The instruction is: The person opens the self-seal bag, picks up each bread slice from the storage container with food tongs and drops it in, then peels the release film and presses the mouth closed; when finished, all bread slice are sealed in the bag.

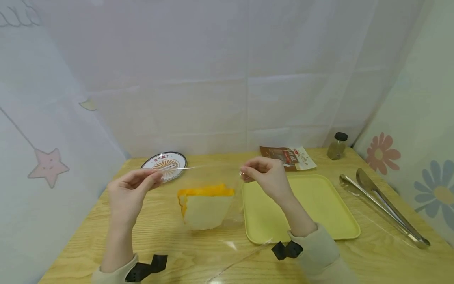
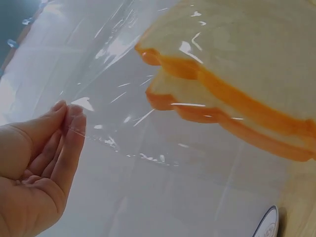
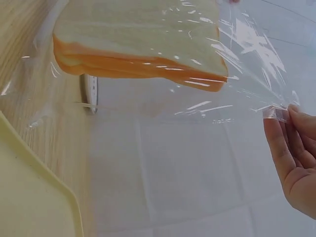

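Observation:
My left hand (image 1: 129, 193) pinches one upper corner of a clear plastic film (image 2: 123, 118) between thumb and fingertips. The opposite corner is pinched by my right hand (image 1: 271, 179), so the film's top edge stretches between the two hands. Slices of bread (image 1: 207, 211) with an orange-brown crust show behind or inside the film, between and below the hands. From the left wrist, two crust edges (image 2: 222, 108) appear, one over the other. Whether the film is a bag or a single sheet I cannot tell.
A yellow tray (image 1: 319, 232) lies right of the bread, with metal tongs (image 1: 384, 211) further right. At the back are a printed plate (image 1: 179, 157), a brown-and-white food packet (image 1: 289, 157) and a dark-lidded jar (image 1: 337, 146). Draped cloth (image 1: 220, 79) surrounds the wooden table.

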Motion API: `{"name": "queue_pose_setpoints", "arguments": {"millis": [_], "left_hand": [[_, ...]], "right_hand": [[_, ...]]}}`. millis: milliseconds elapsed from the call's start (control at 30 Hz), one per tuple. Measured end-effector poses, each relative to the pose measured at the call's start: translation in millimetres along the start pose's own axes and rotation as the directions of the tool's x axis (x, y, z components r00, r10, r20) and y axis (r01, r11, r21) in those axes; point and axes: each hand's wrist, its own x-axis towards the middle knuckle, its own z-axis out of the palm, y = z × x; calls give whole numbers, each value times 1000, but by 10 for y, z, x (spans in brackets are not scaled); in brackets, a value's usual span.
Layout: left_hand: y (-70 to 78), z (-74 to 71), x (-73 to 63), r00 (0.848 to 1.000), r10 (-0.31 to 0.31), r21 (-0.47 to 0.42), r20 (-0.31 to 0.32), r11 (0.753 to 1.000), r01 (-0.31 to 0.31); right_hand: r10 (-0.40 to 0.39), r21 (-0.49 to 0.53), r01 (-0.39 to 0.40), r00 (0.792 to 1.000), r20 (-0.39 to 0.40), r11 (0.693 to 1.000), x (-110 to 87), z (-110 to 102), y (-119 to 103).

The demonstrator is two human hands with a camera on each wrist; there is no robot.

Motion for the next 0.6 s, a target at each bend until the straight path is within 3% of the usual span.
{"name": "queue_pose_setpoints", "arguments": {"millis": [133,267,333,467,600], "left_hand": [[132,-69,-42,993,-20,17,112,1000,18],[213,-163,-90,966,9,-16,260,1000,-5],[230,-197,-102,955,-11,-9,297,1000,14],[191,-232,-77,937,-136,72,322,990,119],[47,-228,-21,910,-263,143,322,963,228]], "right_hand": [[40,7,-40,999,35,999,-106,-25,-106],[70,13,-72,994,80,997,-205,-45,-209],[92,19,-94,991,100,995,-240,-57,-233],[157,24,-161,980,124,987,-242,-67,-172],[211,2,-213,970,122,977,-172,-59,12]]}}
